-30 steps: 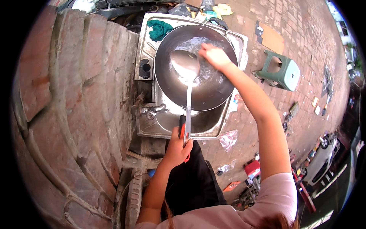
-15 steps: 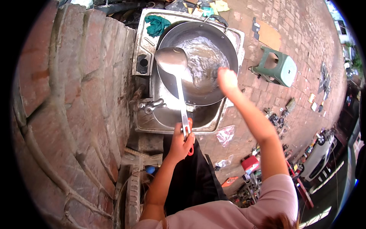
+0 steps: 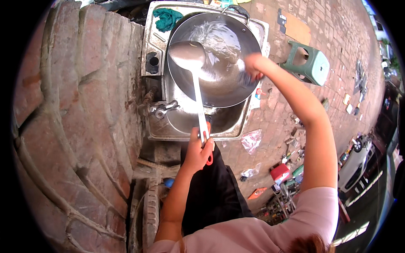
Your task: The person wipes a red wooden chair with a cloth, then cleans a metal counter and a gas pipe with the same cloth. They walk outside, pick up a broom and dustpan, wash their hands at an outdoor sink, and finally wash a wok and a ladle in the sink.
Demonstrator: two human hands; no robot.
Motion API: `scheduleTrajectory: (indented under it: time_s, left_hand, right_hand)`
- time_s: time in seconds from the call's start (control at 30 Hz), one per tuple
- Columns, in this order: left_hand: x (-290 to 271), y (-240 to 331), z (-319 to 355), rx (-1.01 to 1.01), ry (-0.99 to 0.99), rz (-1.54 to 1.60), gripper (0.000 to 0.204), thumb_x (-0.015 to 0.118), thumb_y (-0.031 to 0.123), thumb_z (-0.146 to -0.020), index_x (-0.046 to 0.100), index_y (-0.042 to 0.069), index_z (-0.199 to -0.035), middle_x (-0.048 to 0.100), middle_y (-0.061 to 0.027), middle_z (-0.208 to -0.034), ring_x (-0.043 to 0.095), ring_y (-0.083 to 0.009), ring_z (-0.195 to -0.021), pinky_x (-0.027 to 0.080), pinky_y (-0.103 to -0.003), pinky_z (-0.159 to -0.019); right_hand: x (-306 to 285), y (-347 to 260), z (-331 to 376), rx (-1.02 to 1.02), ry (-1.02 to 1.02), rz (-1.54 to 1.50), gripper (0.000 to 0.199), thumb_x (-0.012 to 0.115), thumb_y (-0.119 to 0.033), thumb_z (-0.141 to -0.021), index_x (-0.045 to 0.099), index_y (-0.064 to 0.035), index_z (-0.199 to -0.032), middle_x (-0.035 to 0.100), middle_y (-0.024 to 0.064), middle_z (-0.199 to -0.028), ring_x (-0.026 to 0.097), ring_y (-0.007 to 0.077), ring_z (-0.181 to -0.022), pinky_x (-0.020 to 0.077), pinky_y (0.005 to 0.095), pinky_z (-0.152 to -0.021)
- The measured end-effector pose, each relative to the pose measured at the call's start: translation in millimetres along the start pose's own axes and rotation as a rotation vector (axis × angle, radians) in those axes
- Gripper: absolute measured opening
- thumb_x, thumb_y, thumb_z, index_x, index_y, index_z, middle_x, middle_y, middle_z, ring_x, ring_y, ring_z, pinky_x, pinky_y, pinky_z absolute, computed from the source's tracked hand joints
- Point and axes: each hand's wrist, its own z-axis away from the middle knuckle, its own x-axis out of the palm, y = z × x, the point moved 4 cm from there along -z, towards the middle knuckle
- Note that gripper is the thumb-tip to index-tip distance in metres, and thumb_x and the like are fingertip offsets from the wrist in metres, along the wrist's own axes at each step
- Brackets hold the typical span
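A large metal wok (image 3: 219, 63) with water in it sits tilted in a steel sink (image 3: 154, 105). My left hand (image 3: 198, 149) grips the red-tipped handle of a long metal ladle (image 3: 187, 55), whose bowl rests over the wok's left side. My right hand (image 3: 253, 65) is closed on something small at the wok's right rim; what it holds is hidden by the fingers.
A tap (image 3: 162, 109) sticks out at the sink's left. A green cloth (image 3: 168, 17) lies on the sink's back corner. A brick wall (image 3: 76, 126) runs along the left. A green plastic stool (image 3: 308, 63) stands on the brick paving to the right, with litter below.
My right hand moved from inside the wok out toward its right rim. The ladle swung left and its bowl lifted toward the wok's left side.
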Motion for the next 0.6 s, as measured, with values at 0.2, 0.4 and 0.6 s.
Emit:
scheduleTrajectory:
  time_s: [0.2,0.4,0.6]
  left_hand:
    - [6.8,5.9,4.1,-0.016,0.027,0.060,0.020,0.052,0.004,-0.087,0.050,-0.007,-0.103,0.041,-0.0104,-0.105,0.053,-0.0123,-0.066,0.044,-0.028,-0.060]
    - [5.6,21.0,10.5,0.010,0.031,-0.127,0.016,0.055,0.008,-0.085,0.055,-0.005,-0.075,0.043,-0.0137,-0.100,0.054,-0.0214,-0.073,0.044,-0.032,-0.066]
    - [9.6,46.3,1.8,0.100,-0.018,-0.371,0.017,0.059,0.009,-0.080,0.054,-0.001,-0.067,0.045,-0.0156,-0.094,0.047,-0.0305,-0.083,0.041,-0.036,-0.072]
  right_hand:
    - [-79.3,-16.6,33.3,0.238,1.447,-0.438,0.018,0.059,-0.012,-0.073,0.063,-0.0081,-0.090,0.062,0.0170,-0.095,0.063,0.0346,-0.082,0.0519,0.0417,-0.073]
    - [-36.7,-21.9,19.2,0.511,1.484,-0.969,0.023,0.063,-0.014,-0.072,0.055,-0.0037,-0.091,0.061,0.0164,-0.090,0.060,0.0350,-0.087,0.0477,0.0449,-0.076]
    - [-141.7,-44.0,16.3,-0.354,1.969,-1.553,0.020,0.066,-0.006,-0.070,0.054,-0.0032,-0.085,0.056,0.0113,-0.078,0.059,0.0250,-0.072,0.0471,0.0388,-0.064]
